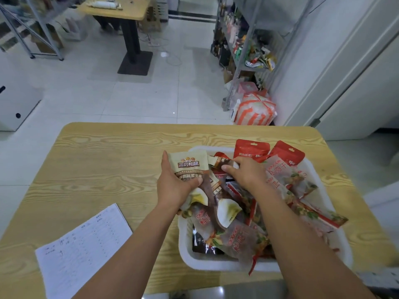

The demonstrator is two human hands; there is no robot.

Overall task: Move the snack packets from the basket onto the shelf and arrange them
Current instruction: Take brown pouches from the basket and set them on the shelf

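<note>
Glossy plastic snack packets (241,212) fill a smooth white plastic basket (218,263) — beside it, matt paper sheet (82,251) on wood-grain table (103,160).

Red and beige snack packets (280,180) heaped in white basket (216,261)

The basket (216,263) with packets (239,234) sits right on the table (108,152), paper sheet (84,251) left

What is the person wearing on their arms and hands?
Nothing that shows: the left hand and right hand are bare, with no gloves, rings, watch or bracelet visible, and no sleeve reaches into the picture.
</note>
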